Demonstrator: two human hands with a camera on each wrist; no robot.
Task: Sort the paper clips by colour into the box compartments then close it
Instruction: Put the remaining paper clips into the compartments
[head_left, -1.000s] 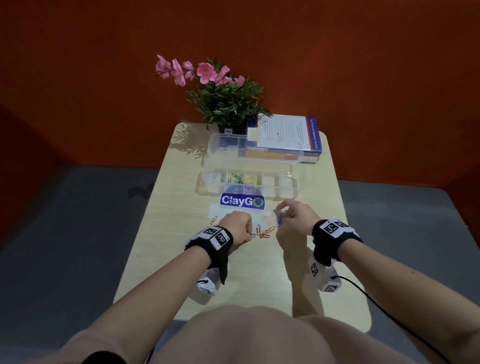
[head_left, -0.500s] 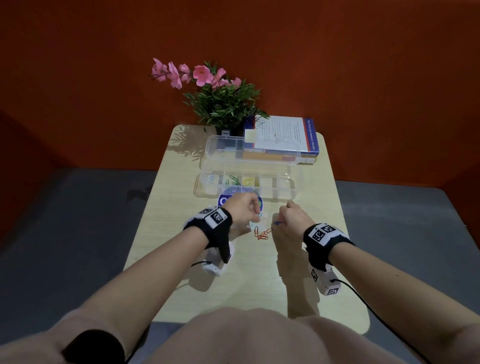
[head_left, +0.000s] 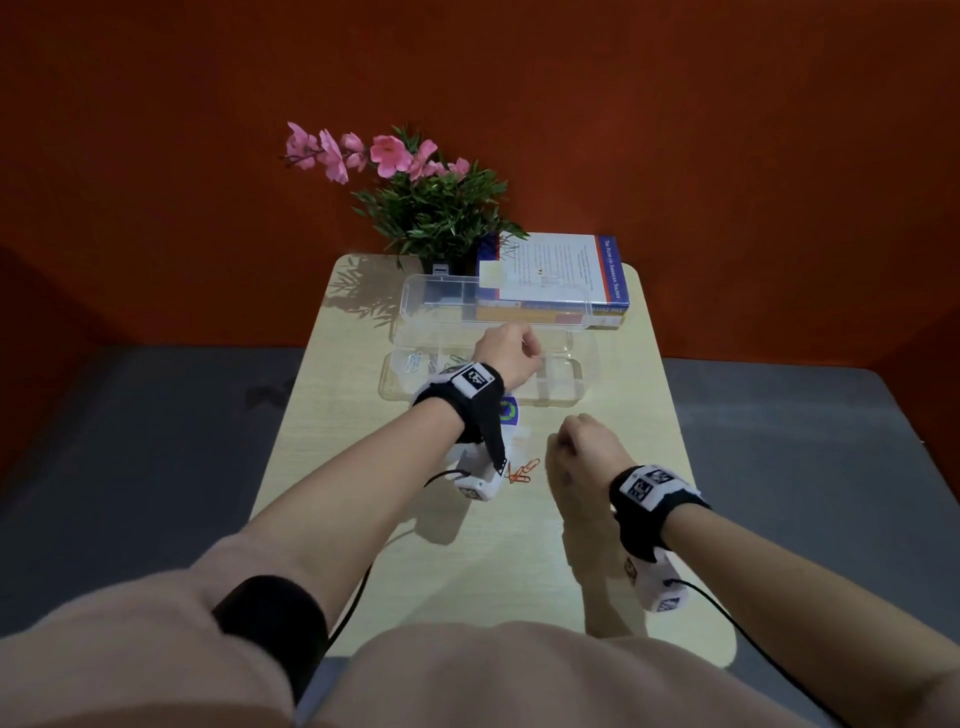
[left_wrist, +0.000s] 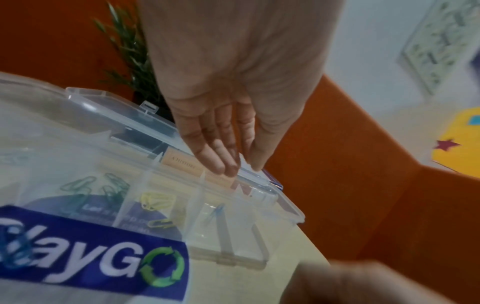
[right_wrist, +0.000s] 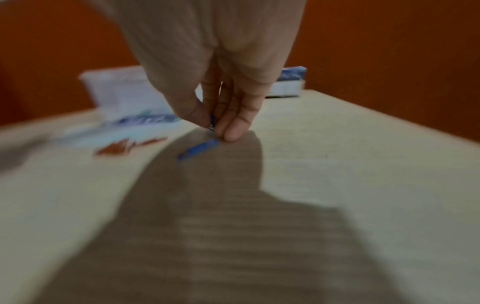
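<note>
The clear compartment box (head_left: 563, 387) lies open mid-table, its lid (head_left: 426, 299) tipped back. Green clips (left_wrist: 96, 185), yellow clips (left_wrist: 155, 201) and a blue clip (left_wrist: 215, 211) sit in separate compartments, with pale clips (head_left: 413, 361) at the left end. My left hand (head_left: 511, 353) hovers over the box, fingers (left_wrist: 221, 156) straight and holding nothing. My right hand (head_left: 576, 441) is low over the table in front of the box and pinches a blue clip (right_wrist: 212, 121). Another blue clip (right_wrist: 198, 149) lies at its fingertips. Orange clips (head_left: 522, 470) lie between my wrists.
A plastic packet with a blue ClayGO label (left_wrist: 91, 263) lies just in front of the box. A stack of books (head_left: 556, 275) and a potted plant with pink flowers (head_left: 431, 208) stand at the back. The table's right edge (head_left: 675, 447) is close to my right hand.
My left hand has lifted from the loose clips and moved forward over the box, where its fingers have straightened. My right hand has stayed low by the table, still pinching blue.
</note>
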